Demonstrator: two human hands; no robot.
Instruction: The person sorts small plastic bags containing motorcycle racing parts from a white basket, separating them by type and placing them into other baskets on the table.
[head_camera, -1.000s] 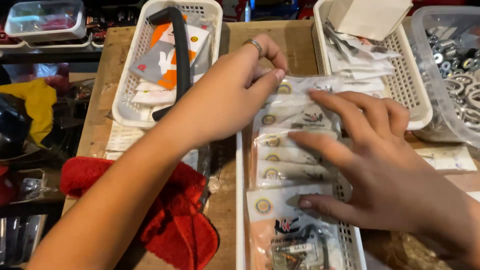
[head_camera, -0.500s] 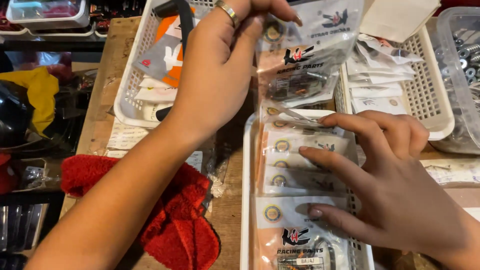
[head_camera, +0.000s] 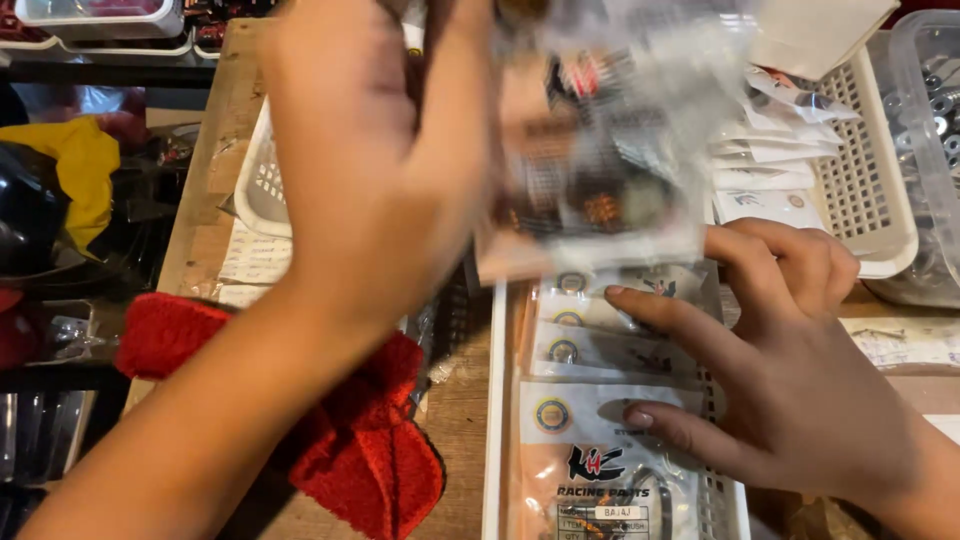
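Observation:
My left hand (head_camera: 380, 170) is raised close to the camera and grips a clear plastic parts packet (head_camera: 600, 190), blurred by motion, with small metal parts inside. My right hand (head_camera: 790, 390) rests with spread fingers on a row of overlapping clear parts packets (head_camera: 590, 400). These packets lie in a long white basket (head_camera: 492, 450) at the lower middle.
A red cloth (head_camera: 380, 460) lies on the wooden bench (head_camera: 215, 220) left of the basket. White baskets stand at the back: one (head_camera: 262, 190) behind my left hand, one with flat packets (head_camera: 860, 190) at the right. A clear tub of metal hardware (head_camera: 930, 110) sits far right.
My left hand has lifted one packet off the row, up and toward the camera. My right hand has stayed pressed on the remaining packets.

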